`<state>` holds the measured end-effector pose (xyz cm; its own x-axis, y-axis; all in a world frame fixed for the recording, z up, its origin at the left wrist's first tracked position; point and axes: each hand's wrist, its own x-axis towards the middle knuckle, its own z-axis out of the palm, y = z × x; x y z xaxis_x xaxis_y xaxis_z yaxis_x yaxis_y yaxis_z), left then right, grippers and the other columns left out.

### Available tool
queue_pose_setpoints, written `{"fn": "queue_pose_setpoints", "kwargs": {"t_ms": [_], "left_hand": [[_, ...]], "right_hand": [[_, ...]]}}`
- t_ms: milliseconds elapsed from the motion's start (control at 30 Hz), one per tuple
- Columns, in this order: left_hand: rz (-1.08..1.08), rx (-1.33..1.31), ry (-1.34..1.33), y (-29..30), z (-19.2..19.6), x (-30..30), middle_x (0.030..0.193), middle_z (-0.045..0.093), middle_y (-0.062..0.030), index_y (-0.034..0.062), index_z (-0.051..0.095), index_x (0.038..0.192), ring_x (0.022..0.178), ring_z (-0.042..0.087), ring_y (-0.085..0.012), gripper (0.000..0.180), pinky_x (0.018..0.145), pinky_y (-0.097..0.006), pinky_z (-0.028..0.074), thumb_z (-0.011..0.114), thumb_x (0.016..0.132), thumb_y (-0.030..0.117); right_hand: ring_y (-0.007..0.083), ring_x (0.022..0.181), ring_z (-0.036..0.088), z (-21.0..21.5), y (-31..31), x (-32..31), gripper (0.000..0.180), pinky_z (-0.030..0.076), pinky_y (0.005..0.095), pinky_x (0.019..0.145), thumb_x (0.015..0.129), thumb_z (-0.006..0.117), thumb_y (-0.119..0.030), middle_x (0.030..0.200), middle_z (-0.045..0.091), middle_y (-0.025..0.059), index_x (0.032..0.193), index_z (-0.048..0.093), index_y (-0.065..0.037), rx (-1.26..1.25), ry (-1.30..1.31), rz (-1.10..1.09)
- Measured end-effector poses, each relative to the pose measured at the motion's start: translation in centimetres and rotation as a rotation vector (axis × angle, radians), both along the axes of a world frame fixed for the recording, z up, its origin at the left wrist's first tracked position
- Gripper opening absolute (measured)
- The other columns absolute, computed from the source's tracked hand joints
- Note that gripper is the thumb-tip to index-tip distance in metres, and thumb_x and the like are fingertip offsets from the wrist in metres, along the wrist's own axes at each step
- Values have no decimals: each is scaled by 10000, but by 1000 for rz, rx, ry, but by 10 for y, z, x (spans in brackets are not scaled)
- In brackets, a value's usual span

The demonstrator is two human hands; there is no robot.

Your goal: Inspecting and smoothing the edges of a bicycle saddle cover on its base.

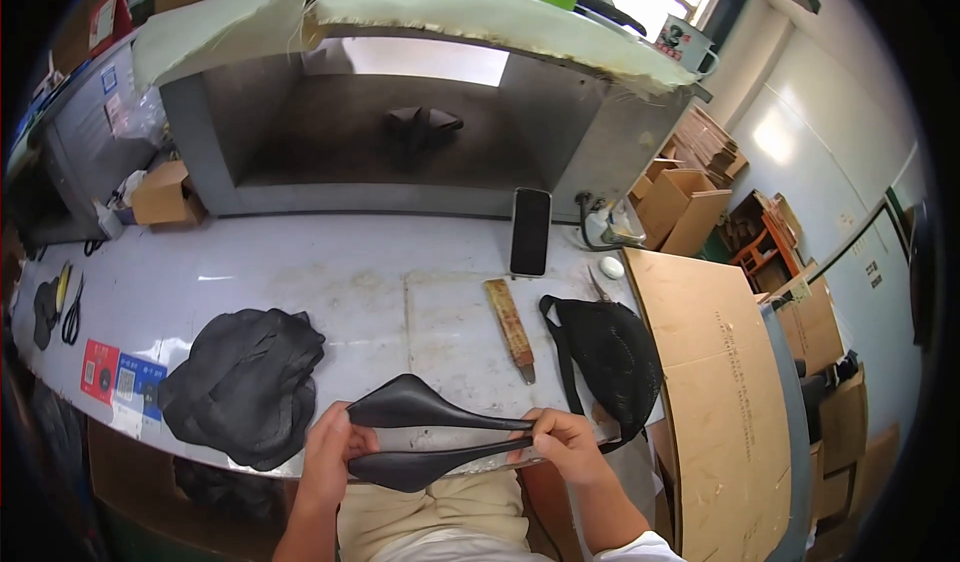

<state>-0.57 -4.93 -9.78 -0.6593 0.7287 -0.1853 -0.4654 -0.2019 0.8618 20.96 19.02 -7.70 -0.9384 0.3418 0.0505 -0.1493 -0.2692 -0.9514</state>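
Note:
A smooth black bicycle saddle (420, 405) with a long open gap down its middle is held level over the table's near edge. Its wide end lies to the left, where my left hand (330, 446) grips it by the edge. At the narrow right tip my right hand (562, 442) pinches it between thumb and fingers. Left of the saddle sits a heap of soft dark grey sheet pieces (245, 387). Beyond my right hand lie a worn flat-bladed tool (510, 329) and a black mesh bag with a strap (612, 357).
A dark phone (531, 232) leans near a grey metal box housing (375, 199) with a dark piece (425, 127) inside. Scissors (72, 314) lie far left. A cardboard sheet (710, 402) covers the right side, beside a small white round object (612, 268). Cartons (680, 207) stand beyond.

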Motion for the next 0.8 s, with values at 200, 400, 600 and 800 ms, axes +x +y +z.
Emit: {"fn": "queue_pose_setpoints", "kwargs": {"t_ms": [200, 400, 600, 800], "left_hand": [[266, -226, 432, -9, -6, 10, 723, 559, 4, -13, 564, 1010, 632, 505, -47, 115, 578, -209, 427, 575, 963, 91], [-12, 537, -747, -19, -17, -10, 709, 435, -9, 27, 507, 1093, 504, 492, -101, 199, 444, -258, 367, 500, 1021, 212], [-394, 759, -1134, 22, -20, 11, 717, 450, -23, 33, 436, 1067, 394, 458, -82, 223, 338, -227, 294, 437, 1049, 255], [26, -268, 93, 2, -13, -9, 629, 434, 34, 35, 572, 931, 517, 405, -50, 238, 465, -256, 361, 531, 999, 258]], "right_hand": [[258, 1018, 621, 8, 8, -7, 241, 465, 364, 879, 944, 637, -200, 1114, 608, 198, 855, 616, 22, 373, -164, 193], [403, 1226, 516, 13, -5, -15, 448, 419, 502, 1008, 942, 565, -386, 1379, 433, 315, 1163, 589, 4, 40, 507, -315], [318, 997, 596, 2, 8, 12, 556, 485, 447, 885, 904, 613, -440, 1166, 553, 227, 1219, 515, 8, 105, 406, -423], [244, 783, 586, 10, 11, 16, 497, 469, 400, 737, 914, 609, -433, 974, 588, 155, 1142, 516, -2, 137, 410, -563]]}}
